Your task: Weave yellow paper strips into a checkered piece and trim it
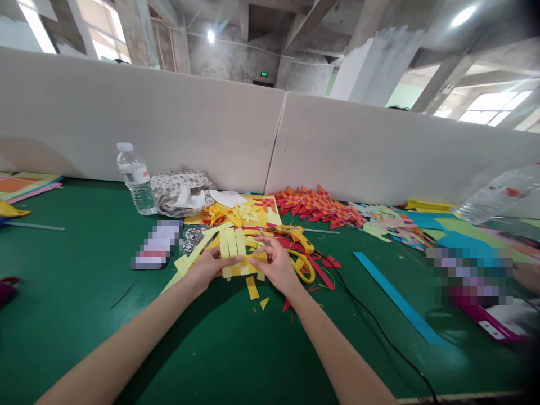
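1. Head view, left: the left hand [206, 271] grasps the woven paper piece [230, 246] by its left side, its thumb laid along the near part, probably to stop the loose strips sliding.
2. Head view, right: the right hand [278, 265] has its grip on the piece's right side, thumb low and fingers somewhat spread, seemingly to steady the weave from across.
3. The piece is between both hands, its pale strips pointing away from the person; whether it touches the worktop [84, 320] I cannot tell.
4. Just beyond the right hand lies the yellow glue gun [301, 237], likely placed for easy reach; its black cord [377, 323] runs off rightward, perhaps to avoid the forearms.
5. Red-and-orange woven shapes [314, 205] are heaped near the partition [358, 140], and the water bottle [137, 183] stands far left, presumably to leave elbow room.
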Available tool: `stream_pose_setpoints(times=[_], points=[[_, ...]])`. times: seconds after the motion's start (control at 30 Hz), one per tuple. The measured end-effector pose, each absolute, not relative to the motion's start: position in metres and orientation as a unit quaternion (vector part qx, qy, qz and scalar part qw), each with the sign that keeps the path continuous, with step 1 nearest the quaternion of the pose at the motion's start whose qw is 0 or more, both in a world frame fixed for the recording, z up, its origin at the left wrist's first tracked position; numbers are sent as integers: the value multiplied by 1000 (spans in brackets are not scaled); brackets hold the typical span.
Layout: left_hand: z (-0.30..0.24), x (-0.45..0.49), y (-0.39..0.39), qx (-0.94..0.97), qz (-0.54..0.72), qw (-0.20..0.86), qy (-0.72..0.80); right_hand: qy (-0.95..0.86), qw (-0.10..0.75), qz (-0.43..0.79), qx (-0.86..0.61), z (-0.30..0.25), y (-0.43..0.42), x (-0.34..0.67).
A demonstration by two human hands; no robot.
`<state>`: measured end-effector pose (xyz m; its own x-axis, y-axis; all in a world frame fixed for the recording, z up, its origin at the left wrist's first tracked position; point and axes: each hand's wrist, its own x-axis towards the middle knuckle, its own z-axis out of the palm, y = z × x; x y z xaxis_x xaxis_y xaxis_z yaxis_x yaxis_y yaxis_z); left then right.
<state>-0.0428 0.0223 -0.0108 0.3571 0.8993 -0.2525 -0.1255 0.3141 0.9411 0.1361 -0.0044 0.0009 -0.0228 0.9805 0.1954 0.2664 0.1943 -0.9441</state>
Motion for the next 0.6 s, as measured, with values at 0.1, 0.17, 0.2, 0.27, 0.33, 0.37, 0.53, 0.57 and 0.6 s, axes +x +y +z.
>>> stream_pose_setpoints(times=[0.1,0.17,0.2,0.27,0.33,0.37,0.53,0.57,0.6], points=[[-10,-43,22,436,366,692,443,-614,461,387,-510,5,-7,134],[-11,-44,23,435,371,689,446,-616,456,396,-505,5,-7,133],[-12,-45,25,435,375,687,446,-617,456,401,-501,5,-7,133],[-13,-46,27,438,381,684,442,-614,459,409,-495,3,-6,134],[-13,-47,27,444,381,680,442,-613,461,408,-495,1,-5,135],[-12,-47,27,448,378,676,447,-614,462,402,-498,0,-5,135],[1,-44,17,478,354,661,457,-590,487,396,-508,-3,-4,136],[3,-43,15,487,349,655,461,-578,498,401,-507,-3,-3,136],[5,-42,13,493,346,649,464,-567,510,404,-506,-2,-3,135]])
